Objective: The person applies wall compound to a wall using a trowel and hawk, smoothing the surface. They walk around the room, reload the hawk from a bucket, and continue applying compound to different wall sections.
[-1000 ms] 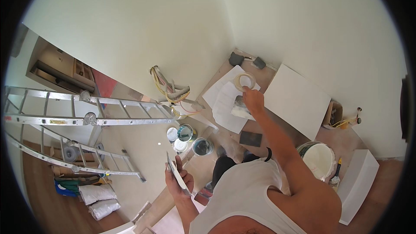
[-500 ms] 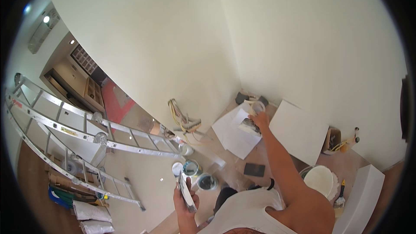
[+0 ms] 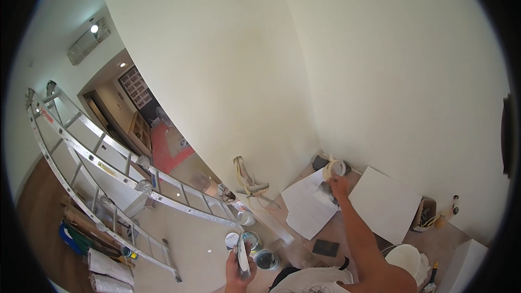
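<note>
There we were, above a corner where two plain off-white walls [image 3: 217, 49] met, and down on the dusty, pale floor [image 3: 190, 249] it was busy! Our right hand [image 3: 340, 187] reached into that corner, fingers closed on the edge of a pale tape roll [image 3: 333, 169], right above a fan of white sheets [image 3: 306, 206] spread on the floor. A greyish flat tool [image 3: 327, 192] lay by that hand, partly covered by it. Nearer us, our left hand [image 3: 236, 272] had its fingers wrapped around a flat spatula [image 3: 242, 258] smeared white, held up over the floor.

Beside the sheets stretched a large white board [image 3: 383, 205], and closer in a dark rectangular pad [image 3: 325, 248] lay flat. On the right sat a pale bucket [image 3: 406, 260], with a brush [image 3: 431, 279] just beside it. Cables [image 3: 247, 179] sprouted from the left wall, and below them clustered a teal-smeared pot [image 3: 251, 238] and a dark-filled pot [image 3: 267, 260].

Out left, a metal ladder [image 3: 143, 186] swept across the room, its rails bent by the lens. Beyond it, red sheeting [image 3: 168, 152] covered part of the far floor, and high up a lamp [image 3: 94, 29] glowed.
</note>
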The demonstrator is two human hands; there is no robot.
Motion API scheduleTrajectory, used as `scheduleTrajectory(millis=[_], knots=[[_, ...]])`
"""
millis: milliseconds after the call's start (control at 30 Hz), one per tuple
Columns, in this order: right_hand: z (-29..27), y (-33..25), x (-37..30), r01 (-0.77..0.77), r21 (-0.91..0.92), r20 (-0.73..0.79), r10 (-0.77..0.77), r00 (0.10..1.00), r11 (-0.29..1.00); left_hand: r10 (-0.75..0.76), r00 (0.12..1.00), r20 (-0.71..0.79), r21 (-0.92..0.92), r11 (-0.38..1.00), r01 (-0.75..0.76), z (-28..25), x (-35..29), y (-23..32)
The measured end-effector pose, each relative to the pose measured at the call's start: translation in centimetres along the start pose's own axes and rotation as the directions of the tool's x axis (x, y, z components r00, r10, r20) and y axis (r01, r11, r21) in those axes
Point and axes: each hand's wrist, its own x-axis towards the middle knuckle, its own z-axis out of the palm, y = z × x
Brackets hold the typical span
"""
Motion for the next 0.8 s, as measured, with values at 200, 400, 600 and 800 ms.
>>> scheduleTrajectory(millis=[200,400,600,800], knots=[[1.2,-0.4,-7.6,0.333,-0.387,0.401,-0.169,0.900,0.860,-0.017,0.998,0.061,0.012,1.000,0.016,-0.8,1.6,0.3],[2.8,3.3,-8.2,0.276,-0.575,0.425,-0.006,0.905,0.770,-0.126,0.976,0.176,-0.046,0.990,0.136,-1.6,4.1,0.3],[0.3,-2.2,-11.1,0.203,-0.308,0.234,-0.133,0.963,0.929,-0.053,0.959,0.277,0.286,0.958,-0.030,-3.6,5.4,2.9],[-1.1,-4.3,-17.3,-0.582,0.503,0.541,0.292,0.789,0.639,0.092,0.989,0.119,0.385,0.913,-0.131,-0.1,0.5,3.8]])
